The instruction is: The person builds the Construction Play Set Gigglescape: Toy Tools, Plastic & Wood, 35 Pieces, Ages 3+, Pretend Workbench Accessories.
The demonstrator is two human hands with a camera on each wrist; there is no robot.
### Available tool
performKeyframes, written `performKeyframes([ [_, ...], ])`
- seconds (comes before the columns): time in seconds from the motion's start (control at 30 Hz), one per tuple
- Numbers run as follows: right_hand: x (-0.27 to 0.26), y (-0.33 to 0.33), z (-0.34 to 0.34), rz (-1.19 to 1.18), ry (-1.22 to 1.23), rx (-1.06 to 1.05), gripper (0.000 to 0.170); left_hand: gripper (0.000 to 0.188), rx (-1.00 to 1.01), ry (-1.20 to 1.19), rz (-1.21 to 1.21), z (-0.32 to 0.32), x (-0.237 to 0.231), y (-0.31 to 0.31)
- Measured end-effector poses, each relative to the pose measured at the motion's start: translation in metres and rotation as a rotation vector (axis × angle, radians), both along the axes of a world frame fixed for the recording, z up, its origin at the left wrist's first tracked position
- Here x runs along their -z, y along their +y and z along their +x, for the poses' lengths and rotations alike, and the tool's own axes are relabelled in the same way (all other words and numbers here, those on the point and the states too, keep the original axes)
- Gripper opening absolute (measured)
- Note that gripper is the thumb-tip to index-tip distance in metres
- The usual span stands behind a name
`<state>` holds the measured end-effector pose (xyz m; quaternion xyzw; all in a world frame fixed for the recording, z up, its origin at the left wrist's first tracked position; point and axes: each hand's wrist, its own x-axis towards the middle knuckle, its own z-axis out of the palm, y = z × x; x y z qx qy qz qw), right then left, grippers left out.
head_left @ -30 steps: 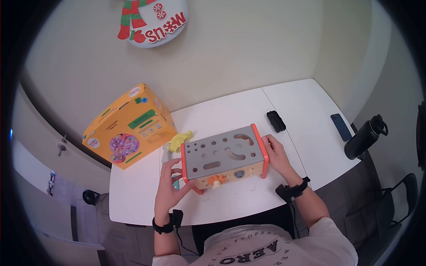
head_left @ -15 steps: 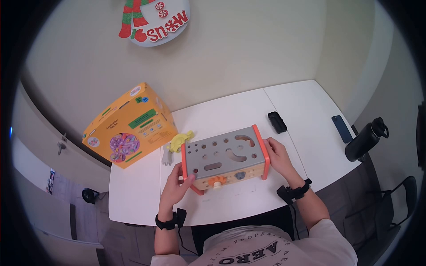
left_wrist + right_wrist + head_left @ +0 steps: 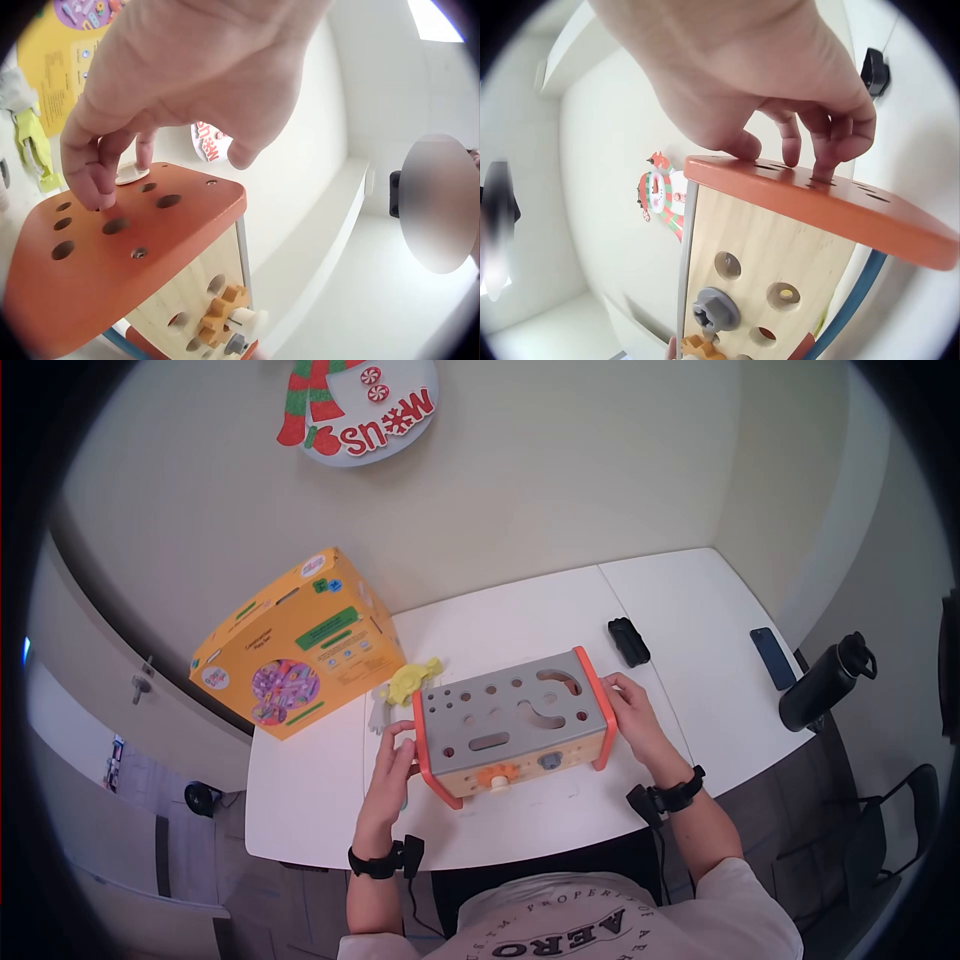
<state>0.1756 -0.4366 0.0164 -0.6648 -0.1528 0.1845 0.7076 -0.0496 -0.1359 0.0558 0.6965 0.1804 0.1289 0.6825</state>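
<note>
Toy workbench sits on the desk between our left hand, fingertips touching, thumb clear, and right hand, thumb and fingertips resting on it. Likely stiff, hefty wood; we'd grip both end panels.

We see bare, smooth grain on the pale, holed wooden front panel, a satin, painted look on the rounded orange-red end panel, matt plastic-looking finish on the grey hexagonal bolt, and printed card on the yellow cardboard box.
</note>
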Motion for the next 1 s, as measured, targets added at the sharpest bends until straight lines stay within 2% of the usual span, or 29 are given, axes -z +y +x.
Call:
performKeyframes([
  [0.1, 0.001, -0.002, 0.001, 0.014, 0.019, -0.018, 0.026, 0.044, 0.073, -0.107, -0.135, -0.005, -0.008, 0.002],
  [0.2, -0.004, -0.004, 0.000, 0.001, 0.031, -0.053, 0.027, 0.058, 0.202, -0.152, -0.021, -0.011, -0.009, 0.007],
  [0.3, -0.012, -0.005, -0.004, 0.016, 0.051, -0.079, 0.028, 0.073, 0.153, -0.142, 0.026, -0.008, -0.009, 0.005],
  [0.4, -0.019, -0.004, -0.009, 0.097, 0.035, -0.106, 0.031, 0.062, 0.092, -0.107, 0.047, -0.008, -0.011, 0.007],
  [0.5, -0.024, -0.002, -0.014, 0.187, -0.005, -0.119, 0.033, 0.049, -0.054, -0.109, -0.044, -0.004, 0.012, 0.020],
  [0.6, -0.034, -0.005, -0.019, 0.227, -0.046, -0.146, 0.036, 0.039, -0.097, -0.131, -0.091, -0.004, 0.000, 0.011],
  [0.73, -0.020, -0.005, -0.014, 0.172, -0.213, -0.141, 0.041, 0.040, -0.065, -0.204, 0.027, -0.007, -0.002, 0.008],
  [0.8, -0.019, -0.004, -0.017, 0.221, -0.206, -0.118, 0.043, 0.041, -0.060, -0.238, 0.028, -0.007, -0.003, 0.007],
  [0.9, -0.018, -0.003, -0.018, 0.255, -0.215, -0.085, 0.047, 0.058, -0.013, -0.238, 0.102, -0.012, -0.003, 0.009],
  [1.0, -0.023, -0.002, -0.022, 0.287, -0.218, -0.089, 0.051, 0.062, 0.037, -0.289, 0.098, -0.014, -0.013, 0.004],
])
